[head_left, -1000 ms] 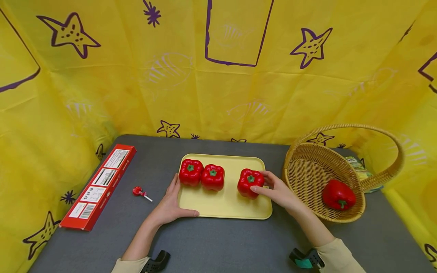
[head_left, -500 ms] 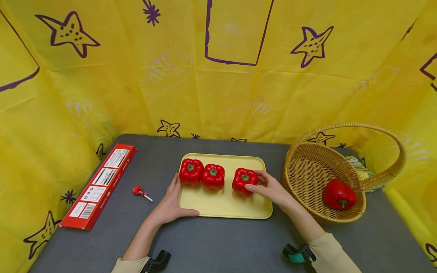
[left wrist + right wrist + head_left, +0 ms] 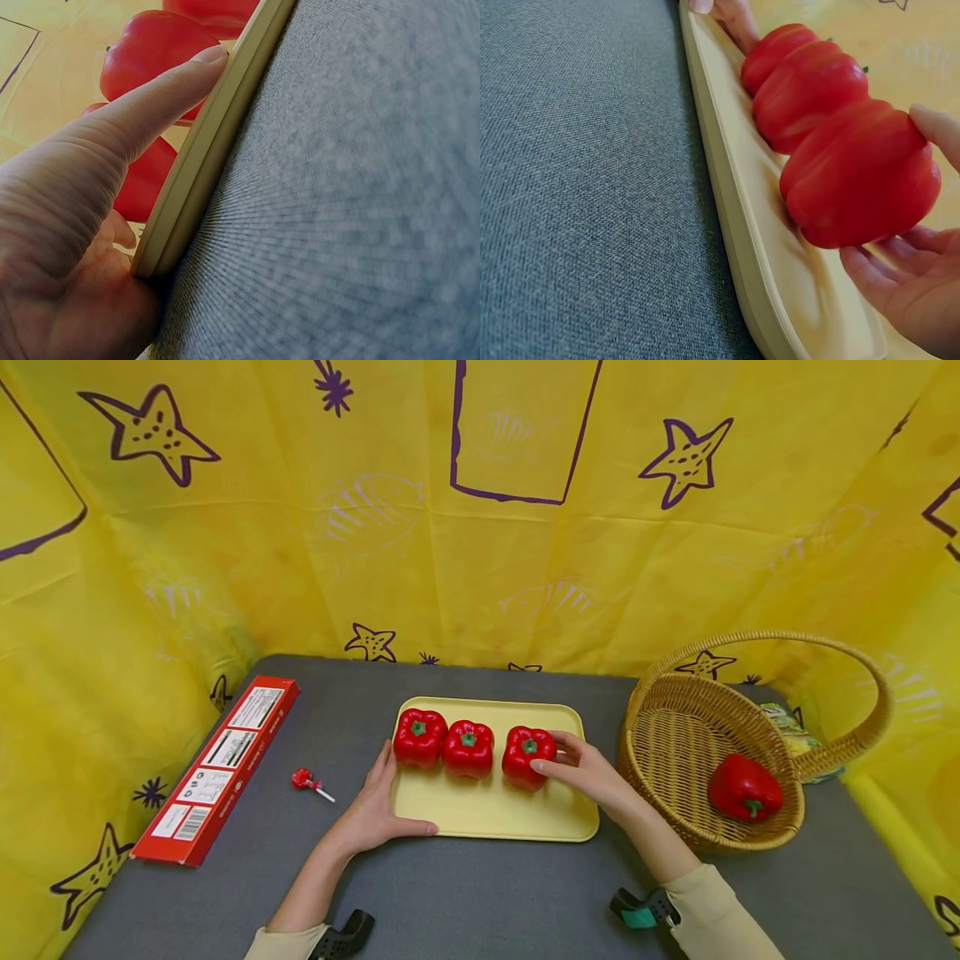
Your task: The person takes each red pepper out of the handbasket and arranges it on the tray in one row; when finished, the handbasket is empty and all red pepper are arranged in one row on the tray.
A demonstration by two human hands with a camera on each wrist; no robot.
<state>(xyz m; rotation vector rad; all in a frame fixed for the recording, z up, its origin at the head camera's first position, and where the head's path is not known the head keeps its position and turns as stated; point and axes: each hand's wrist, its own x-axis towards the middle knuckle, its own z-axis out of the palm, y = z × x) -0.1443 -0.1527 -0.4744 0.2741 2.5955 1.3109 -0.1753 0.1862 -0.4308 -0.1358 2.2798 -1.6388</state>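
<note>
A pale yellow tray (image 3: 465, 814) bears two red bell peppers with green stems, one at its left end (image 3: 420, 737) and another (image 3: 467, 749) right beside it. My right hand (image 3: 588, 774) grips a third red bell pepper (image 3: 527, 757) from its right side, thumb at the front and fingers behind. That pepper (image 3: 862, 180) is close over the tray in the right wrist view, a small gap from the middle one in the head view. Around the tray's front left corner my left hand (image 3: 372, 810) lies spread, its straight thumb (image 3: 161, 101) along the front rim.
A wicker basket (image 3: 675, 777) with a tall handle stands on the right, holding a red bell pepper (image 3: 745, 787). Behind it lies a green and yellow packet (image 3: 787, 727). At left are a long red box (image 3: 221, 768) and a lollipop (image 3: 310, 782) on the grey table (image 3: 480, 893).
My right hand has moved left with its bell pepper, bringing it nearer the other two on the tray. The left hand has stayed at the tray's corner.
</note>
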